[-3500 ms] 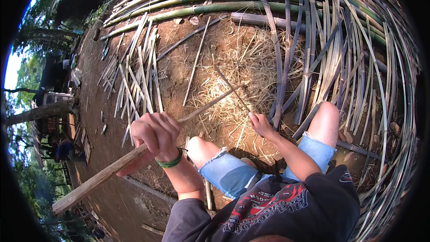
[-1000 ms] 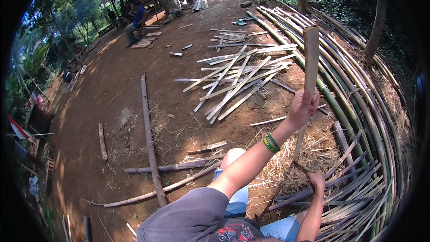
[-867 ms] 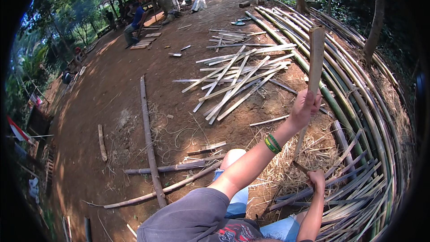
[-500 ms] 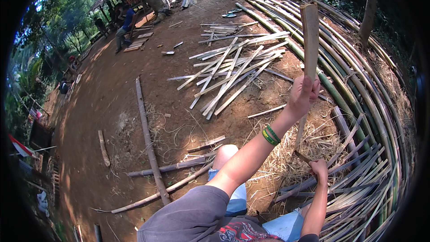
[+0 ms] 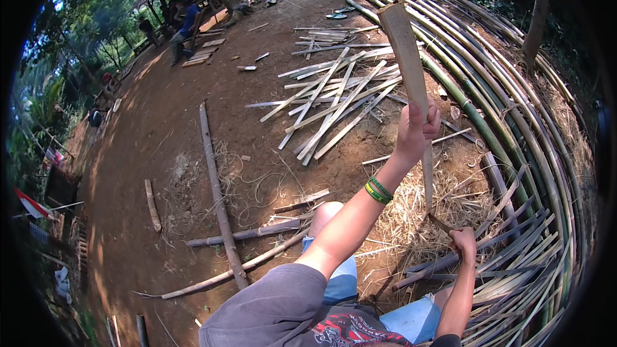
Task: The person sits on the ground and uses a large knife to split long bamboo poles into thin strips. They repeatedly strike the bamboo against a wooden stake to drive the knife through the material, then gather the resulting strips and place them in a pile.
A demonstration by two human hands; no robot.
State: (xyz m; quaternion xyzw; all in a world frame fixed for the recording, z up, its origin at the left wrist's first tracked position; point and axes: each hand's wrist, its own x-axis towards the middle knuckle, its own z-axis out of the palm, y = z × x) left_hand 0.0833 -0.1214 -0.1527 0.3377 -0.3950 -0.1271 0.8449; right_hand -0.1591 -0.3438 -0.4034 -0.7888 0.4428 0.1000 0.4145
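Wrapped around a long split bamboo slat (image 5: 405,51), my left hand (image 5: 416,133) holds it up with the arm stretched forward. The slat's wide end points up and leans left, and its lower end narrows toward the straw-coloured shavings (image 5: 411,228). Lower down, my right hand (image 5: 463,243) is closed on the handle of a dark-bladed knife (image 5: 439,222), seen small. The blade's far end meets or nearly meets the slat's lower tip; whether they touch I cannot tell.
Several cut bamboo strips (image 5: 347,99) lie crossed on the dirt ahead. Long bamboo poles (image 5: 475,112) curve along the right, with thin strips (image 5: 514,276) piled near my right arm. Wooden poles (image 5: 218,199) lie at left. Another person (image 5: 186,29) is by the far hut.
My left hand and the slat have moved left, and the slat's top now tilts left. My right hand with the knife has shifted only slightly. The view has moved a little.
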